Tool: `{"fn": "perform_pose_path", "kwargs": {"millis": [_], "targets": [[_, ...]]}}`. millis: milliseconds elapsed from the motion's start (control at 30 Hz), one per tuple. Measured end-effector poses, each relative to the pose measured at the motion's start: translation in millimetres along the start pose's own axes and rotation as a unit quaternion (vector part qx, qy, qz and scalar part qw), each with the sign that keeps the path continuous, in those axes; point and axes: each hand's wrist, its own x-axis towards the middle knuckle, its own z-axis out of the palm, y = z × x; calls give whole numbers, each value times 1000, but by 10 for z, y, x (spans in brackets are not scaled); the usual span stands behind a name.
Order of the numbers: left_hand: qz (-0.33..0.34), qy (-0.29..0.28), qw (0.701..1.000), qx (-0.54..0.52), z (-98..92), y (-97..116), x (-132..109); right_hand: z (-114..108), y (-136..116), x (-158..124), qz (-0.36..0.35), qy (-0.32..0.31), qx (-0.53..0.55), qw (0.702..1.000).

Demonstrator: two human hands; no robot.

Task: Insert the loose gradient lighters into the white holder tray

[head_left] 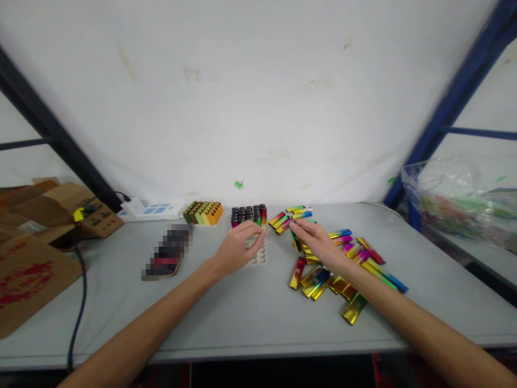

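A: What lies nearest on the counter (250,338)?

B: A loose heap of shiny lighters (319,280), spread to the right, partly beneath the person's right forearm. They could slide or scatter if the sleeve-less arm drags through them.

A: And the hands?

B: The right hand (317,240) has its fingertips bunched at the ends of some lighters; whether it grips one cannot be told. The left hand (238,249) curls over the white tray (258,256), thumb near forefinger; a hold cannot be confirmed.

A: Any risk beyond?

B: Upright dark-topped lighters (244,212) stand close together behind the left hand. A careless knuckle might tip them. Farther left sits a yellowish block of lighters (203,213).
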Motion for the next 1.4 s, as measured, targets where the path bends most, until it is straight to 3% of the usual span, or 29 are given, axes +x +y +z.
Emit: {"fn": "perform_pose_path", "kwargs": {"millis": [133,233,367,467,600,800,933,1133,1300,1400], "targets": [[-25,21,999,-32,4,98,33,9,-16,-19,3,-29,24,999],[-50,12,997,-63,24,149,40,9,4,-24,-13,-11,23,1000],[-78,-6,993,-89,56,174,29,7,52,-17,45,29,72,996],[-101,-15,989,-105,70,176,26,25,59,-16,64,15,127,990],[-114,-29,984,-132,77,174,36,68,18,-33,51,-36,173,983],[-124,-78,972,-183,74,170,39,86,39,-34,35,-68,152,985],[-107,-110,981,-121,26,137,52,53,82,5,2,-47,140,989],[-96,-53,994,-25,-166,-16,181,-75,72,51,-52,19,67,996],[-167,-6,975,-146,-255,-179,376,-75,29,23,-43,21,21,999],[-170,13,967,-190,-250,-260,526,-36,25,0,-49,10,-19,999]]}}
